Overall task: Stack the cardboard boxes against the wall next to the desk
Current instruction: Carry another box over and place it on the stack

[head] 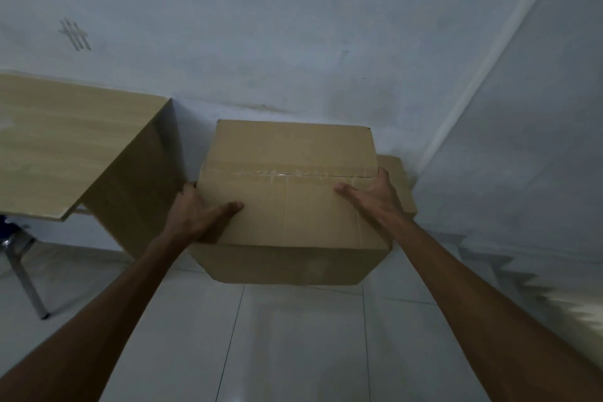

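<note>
Two hands (195, 215) (375, 196) gripping one box (290, 206), second box (396, 179) behind

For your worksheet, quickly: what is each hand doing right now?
Left hand: gripping the left side of the cardboard box, thumb on top.
Right hand: gripping the same box's right side, thumb on top.

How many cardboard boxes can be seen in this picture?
2. One box is held between the left hand and the right hand, beside the desk. A second box shows partly behind it, by the wall. More may be hidden.
</note>
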Tool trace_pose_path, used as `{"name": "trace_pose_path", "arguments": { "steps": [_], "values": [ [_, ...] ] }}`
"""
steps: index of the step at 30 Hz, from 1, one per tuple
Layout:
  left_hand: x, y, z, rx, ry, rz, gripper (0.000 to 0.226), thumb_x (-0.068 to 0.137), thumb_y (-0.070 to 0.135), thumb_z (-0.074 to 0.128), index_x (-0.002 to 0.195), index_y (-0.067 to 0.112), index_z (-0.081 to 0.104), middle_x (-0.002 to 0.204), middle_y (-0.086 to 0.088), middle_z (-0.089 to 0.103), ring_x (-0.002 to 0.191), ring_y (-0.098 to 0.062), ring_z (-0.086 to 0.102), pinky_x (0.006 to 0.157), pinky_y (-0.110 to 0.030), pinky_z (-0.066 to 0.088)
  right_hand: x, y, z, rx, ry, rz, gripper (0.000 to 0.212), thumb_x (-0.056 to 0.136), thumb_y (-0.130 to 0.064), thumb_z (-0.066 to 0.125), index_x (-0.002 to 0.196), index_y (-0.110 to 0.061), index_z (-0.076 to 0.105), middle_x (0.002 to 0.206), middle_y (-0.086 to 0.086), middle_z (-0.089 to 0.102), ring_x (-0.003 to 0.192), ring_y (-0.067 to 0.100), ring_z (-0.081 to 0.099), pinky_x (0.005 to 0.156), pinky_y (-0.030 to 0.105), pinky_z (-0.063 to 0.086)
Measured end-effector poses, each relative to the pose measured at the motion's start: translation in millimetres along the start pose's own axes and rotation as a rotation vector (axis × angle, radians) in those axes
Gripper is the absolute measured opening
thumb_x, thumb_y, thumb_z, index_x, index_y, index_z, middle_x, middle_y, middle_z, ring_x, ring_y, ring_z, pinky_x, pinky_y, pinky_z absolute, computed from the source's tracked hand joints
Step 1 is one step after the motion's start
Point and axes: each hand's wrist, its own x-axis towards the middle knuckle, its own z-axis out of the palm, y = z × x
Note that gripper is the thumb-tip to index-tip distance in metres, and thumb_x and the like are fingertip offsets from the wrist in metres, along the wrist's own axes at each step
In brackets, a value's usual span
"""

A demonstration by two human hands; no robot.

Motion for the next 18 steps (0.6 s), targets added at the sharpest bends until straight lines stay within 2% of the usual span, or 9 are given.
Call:
{"name": "trace_pose_path", "arguments": {
  "steps": [5,9,11,15,18],
  "values": [
    [51,52,31,0.049,-0.001,0.047,0.106,0.054,0.067,0.082,0.131,0.003,0.048,0.129,-0.016,0.058,0.113,-0.035,0.059,0.091,-0.049,0.053,60,-2,-26,-0.008,0.024,0.028,0.102,0.06,-0.057,0.087,0.14,-0.018,0.038,0.133,0.002,0.059,0.117,0.027,0.06,0.092,0.035,0.049],
    [93,73,56,0.059,-0.04,0.054,0.119,0.037,0.087,0.073,0.124,0.008,0.054,0.121,-0.013,0.064,0.105,-0.031,0.063,0.085,-0.048,0.057,107,-3,-44,-0.04,0.034,0.05,0.102,0.062,-0.055,0.088,0.141,-0.015,0.037,0.135,0.006,0.058,0.12,0.029,0.058,0.095,0.035,0.049],
    [110,84,70,0.063,-0.057,0.059,0.115,0.039,0.084,0.074,0.123,0.008,0.054,0.121,-0.013,0.064,0.104,-0.032,0.063,0.085,-0.049,0.057,127,-2,-55,-0.034,0.036,0.047,0.102,0.062,-0.055,0.088,0.141,-0.016,0.036,0.135,0.006,0.057,0.12,0.029,0.058,0.095,0.035,0.048],
    [127,116,98,0.092,-0.033,0.062,0.127,0.036,0.09,0.068,0.13,0.007,0.048,0.127,-0.015,0.059,0.111,-0.035,0.059,0.089,-0.05,0.054,162,7,-80,-0.026,0.044,0.05,0.101,0.062,-0.055,0.088,0.14,-0.018,0.036,0.134,0.004,0.058,0.118,0.028,0.059,0.098,0.039,0.049],
    [132,145,123,0.115,-0.021,0.052,0.116,0.046,0.079,0.075,0.13,0.004,0.049,0.127,-0.017,0.059,0.111,-0.036,0.058,0.088,-0.044,0.053,185,16,-101,-0.02,0.043,0.058,0.102,0.062,-0.056,0.087,0.141,-0.018,0.035,0.133,0.003,0.058,0.118,0.027,0.059,0.093,0.035,0.049]
  ]
}}
